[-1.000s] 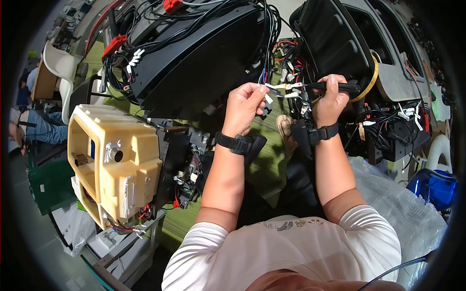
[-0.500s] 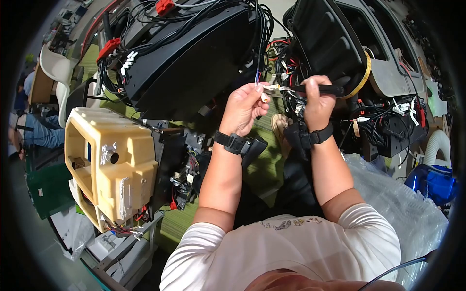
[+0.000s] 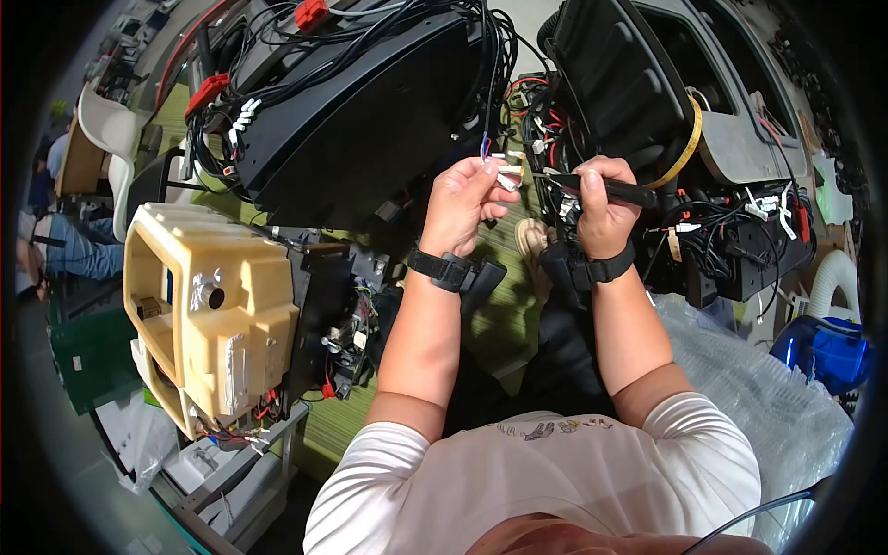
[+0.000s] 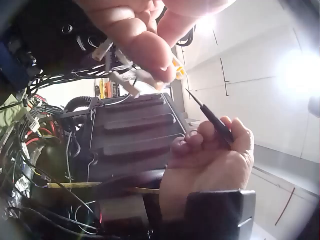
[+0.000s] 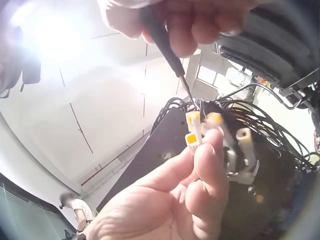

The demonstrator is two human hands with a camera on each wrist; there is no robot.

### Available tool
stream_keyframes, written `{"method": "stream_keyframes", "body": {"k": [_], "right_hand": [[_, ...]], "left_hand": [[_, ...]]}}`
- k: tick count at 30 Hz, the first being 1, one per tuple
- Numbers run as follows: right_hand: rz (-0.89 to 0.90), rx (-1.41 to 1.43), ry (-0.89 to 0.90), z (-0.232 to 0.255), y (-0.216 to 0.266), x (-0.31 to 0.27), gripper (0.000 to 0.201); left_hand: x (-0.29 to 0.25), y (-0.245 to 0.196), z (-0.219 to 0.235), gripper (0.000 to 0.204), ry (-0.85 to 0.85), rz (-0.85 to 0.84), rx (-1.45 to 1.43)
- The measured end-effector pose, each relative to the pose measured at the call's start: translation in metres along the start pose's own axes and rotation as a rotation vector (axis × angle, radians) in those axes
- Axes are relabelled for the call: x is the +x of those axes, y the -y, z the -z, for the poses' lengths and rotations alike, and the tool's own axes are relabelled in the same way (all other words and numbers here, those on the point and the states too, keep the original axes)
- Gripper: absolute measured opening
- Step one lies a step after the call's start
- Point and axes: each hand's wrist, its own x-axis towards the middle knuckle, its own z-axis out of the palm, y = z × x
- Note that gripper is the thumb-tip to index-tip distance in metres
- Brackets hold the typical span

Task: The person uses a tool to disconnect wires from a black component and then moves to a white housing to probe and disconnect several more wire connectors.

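My left hand (image 3: 458,208) pinches a small bunch of white plastic connectors (image 3: 511,174) between thumb and fingers. Yellow inserts show in the open ends of some connectors (image 5: 192,137) in the right wrist view, and thin wires lead up from the bunch. My right hand (image 3: 606,208) grips a slim tool (image 3: 624,191) by its black tapered handle, fingers wrapped round it. The tool's thin metal shaft (image 4: 194,96) points toward the connectors. Its tip stands a little off the yellow-lined end (image 4: 178,70) in the left wrist view. Left fingers hide part of the bunch.
A big black panel (image 3: 370,120) carrying cable bundles stands ahead on the left, a ribbed black housing (image 3: 610,74) on the right. Tangled wires (image 3: 546,129) hang between them. To the left is a yellowish moulded housing (image 3: 245,314); bubble wrap (image 3: 749,370) lies at right.
The tool was up against the connectors earlier; its tip is now drawn back slightly to the right. The connectors have turned in my left fingers, their ends now pointing right.
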Motion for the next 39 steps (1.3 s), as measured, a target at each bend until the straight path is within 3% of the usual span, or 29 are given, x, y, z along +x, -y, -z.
{"method": "stream_keyframes", "body": {"k": [5,10,19,30,34,39], "right_hand": [[-0.042,0.050,0.051,-0.001,-0.001,-0.002,0.009],[0.021,0.078,0.136,-0.002,-0.006,-0.002,0.008],[-0.017,0.129,0.147,-0.013,-0.005,-0.004,0.006],[0.136,-0.121,0.274,-0.020,-0.003,0.001,0.007],[0.130,0.036,0.145,-0.018,-0.009,-0.002,0.008],[-0.008,0.159,0.019,-0.015,-0.011,-0.003,0.012]], "left_hand": [[-0.004,-0.007,-0.005,0.020,0.149,0.115,-0.079],[0.001,0.001,0.001,0.021,0.044,0.010,-0.140],[-0.004,-0.005,-0.006,0.020,-0.025,-0.022,-0.106],[-0.003,-0.002,0.001,0.017,-0.034,-0.056,-0.165],[-0.002,-0.003,0.006,0.016,-0.076,-0.087,-0.209],[-0.002,-0.005,0.007,0.017,-0.065,-0.084,-0.164]]}}
